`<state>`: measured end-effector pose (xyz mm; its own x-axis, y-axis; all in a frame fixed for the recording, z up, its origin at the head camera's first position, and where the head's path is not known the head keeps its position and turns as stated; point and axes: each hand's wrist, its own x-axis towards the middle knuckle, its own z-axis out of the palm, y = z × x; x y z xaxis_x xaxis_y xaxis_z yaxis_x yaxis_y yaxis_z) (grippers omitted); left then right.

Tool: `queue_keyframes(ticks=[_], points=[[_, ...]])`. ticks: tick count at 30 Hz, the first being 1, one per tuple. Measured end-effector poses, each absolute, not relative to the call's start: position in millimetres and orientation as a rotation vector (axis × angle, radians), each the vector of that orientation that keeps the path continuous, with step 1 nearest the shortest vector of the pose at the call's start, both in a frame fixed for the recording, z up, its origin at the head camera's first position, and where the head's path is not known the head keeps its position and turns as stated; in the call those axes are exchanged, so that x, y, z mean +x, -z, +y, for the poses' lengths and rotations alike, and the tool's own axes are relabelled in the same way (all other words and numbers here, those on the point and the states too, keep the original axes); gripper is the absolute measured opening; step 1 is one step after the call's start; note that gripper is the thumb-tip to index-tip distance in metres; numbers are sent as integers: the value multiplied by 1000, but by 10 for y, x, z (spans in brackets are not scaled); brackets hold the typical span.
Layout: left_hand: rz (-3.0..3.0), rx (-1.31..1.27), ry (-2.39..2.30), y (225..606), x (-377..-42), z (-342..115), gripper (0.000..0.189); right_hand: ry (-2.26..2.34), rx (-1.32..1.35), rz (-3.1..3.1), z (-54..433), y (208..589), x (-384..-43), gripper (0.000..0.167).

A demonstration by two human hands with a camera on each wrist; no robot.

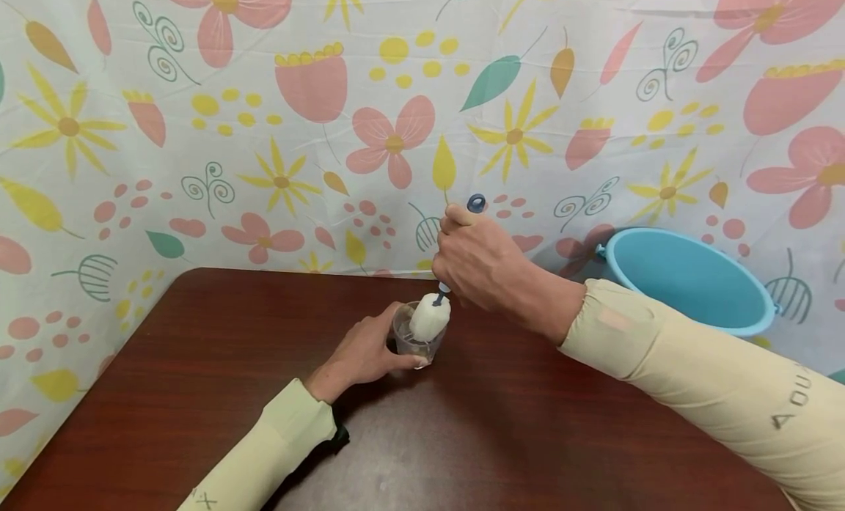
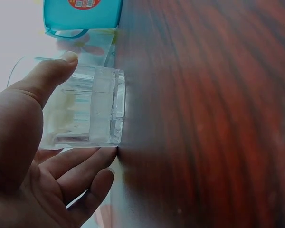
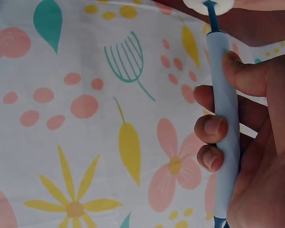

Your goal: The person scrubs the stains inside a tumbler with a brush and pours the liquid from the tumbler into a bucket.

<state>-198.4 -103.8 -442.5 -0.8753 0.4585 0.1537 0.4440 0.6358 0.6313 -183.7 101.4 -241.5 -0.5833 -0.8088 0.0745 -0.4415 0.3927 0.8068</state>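
Note:
A clear cup [image 1: 404,344] stands on the brown table, its thick base down on the wood. My left hand [image 1: 361,351] grips it from the left, thumb on the near side and fingers around the far side. In my right hand [image 1: 482,265] is a sponge bottle brush [image 3: 223,123], held by its pale blue handle. The brush's white sponge head [image 1: 430,317] is at the mouth of the cup, partly inside it. A dark blue ring [image 1: 476,202] at the handle's end sticks out above the right fist.
A blue bucket [image 1: 686,276] stands beyond the table's right rear edge, partly behind the right sleeve. The brown table [image 1: 198,372] stretches around the cup. A flower-patterned cloth [image 1: 396,71] hangs behind it.

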Motion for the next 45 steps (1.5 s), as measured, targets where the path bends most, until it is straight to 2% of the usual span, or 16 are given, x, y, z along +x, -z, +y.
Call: queue_keyframes(ticks=[11,24,33,45], points=[[2830,794,-1078,4442,-1986,-1030,76,1089,1088,-2286,1009,2356,-1749,38],[2827,808,-1099,4456,-1993,-1037,73,911,1141,-2353,1062,2300,-1750,32],[2838,805,-1097,4437,-2000,-1031,73,814,1166,-2324,1021,2311,-1754,37],[2839,809,-1102,4440,-1992,-1032,76,772,1181,-2351,872,2311,-1736,35]])
